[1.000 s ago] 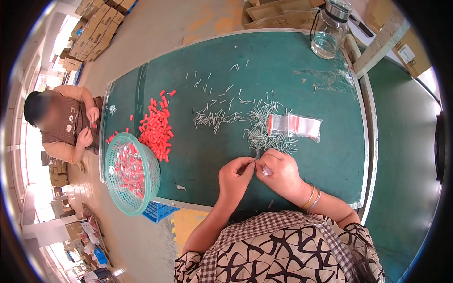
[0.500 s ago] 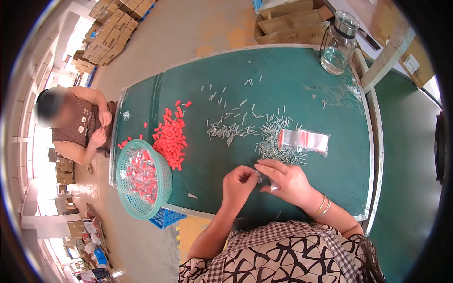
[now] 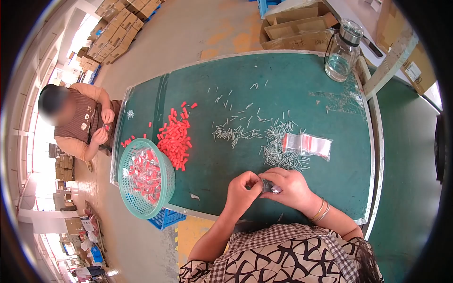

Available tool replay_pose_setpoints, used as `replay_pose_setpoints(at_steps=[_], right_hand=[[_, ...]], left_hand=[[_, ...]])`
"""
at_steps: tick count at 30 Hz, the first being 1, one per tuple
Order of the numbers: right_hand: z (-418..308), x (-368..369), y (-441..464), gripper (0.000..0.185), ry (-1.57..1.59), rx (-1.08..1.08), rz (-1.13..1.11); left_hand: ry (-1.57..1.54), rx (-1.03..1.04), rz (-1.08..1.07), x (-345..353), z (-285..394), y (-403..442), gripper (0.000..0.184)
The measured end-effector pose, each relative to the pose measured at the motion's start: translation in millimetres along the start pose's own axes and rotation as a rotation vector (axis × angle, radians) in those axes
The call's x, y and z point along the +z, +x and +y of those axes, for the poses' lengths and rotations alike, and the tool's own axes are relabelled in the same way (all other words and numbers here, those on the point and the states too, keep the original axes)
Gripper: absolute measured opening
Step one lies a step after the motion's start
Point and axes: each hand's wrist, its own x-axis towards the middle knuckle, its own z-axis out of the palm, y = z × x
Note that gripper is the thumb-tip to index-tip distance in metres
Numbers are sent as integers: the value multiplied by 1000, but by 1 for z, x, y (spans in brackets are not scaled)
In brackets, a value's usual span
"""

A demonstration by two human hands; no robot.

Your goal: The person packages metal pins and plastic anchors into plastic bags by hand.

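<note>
A small clear plastic bag (image 3: pixel 270 185) is pinched between my two hands above the near part of the green table. My left hand (image 3: pixel 241 192) closes its thumb and forefinger on the bag's left edge. Around the bag's right side, the fingers of my right hand (image 3: pixel 291 188) are curled; shiny contents show there, but I cannot make out what they are. Just beyond my hands lies a heap of silvery screws (image 3: pixel 283 153). A stack of clear bags with red strips (image 3: pixel 307 145) rests partly on that heap.
Red plastic plugs (image 3: pixel 174 141) are piled left of centre. A green basket (image 3: pixel 171 179) holding filled bags stands at the table's left edge. A glass bottle (image 3: pixel 340 59) stands at the far right corner. Across the table's left end, a co-worker (image 3: pixel 82 118) handles something small.
My right hand's fingers have curled down from a straighter pose onto the bag. The whole view has shifted slightly. The co-worker's hands have moved a little.
</note>
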Motion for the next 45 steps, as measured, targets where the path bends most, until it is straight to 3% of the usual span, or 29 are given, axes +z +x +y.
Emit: replay_pose_setpoints(at_steps=[5,9,12,16,23,45], right_hand=[[-2,2,-1,48,-80,-57,20],[0,-1,-1,44,20,15,11],[0,-3,0,43,121,81,36],[6,3,-2,43,199,141,44],[4,4,0,37,229,158,25],[6,-1,2,30,264,185,-31]], left_hand=[[28,-36,-9,1,3,0,4],[-64,-66,-8,2,-5,1,4],[-186,56,109,7,0,-3,5],[425,561,38,-1,-1,-5,26],[666,694,-39,-5,6,0,30],[591,670,-67,-12,9,-5,26]])
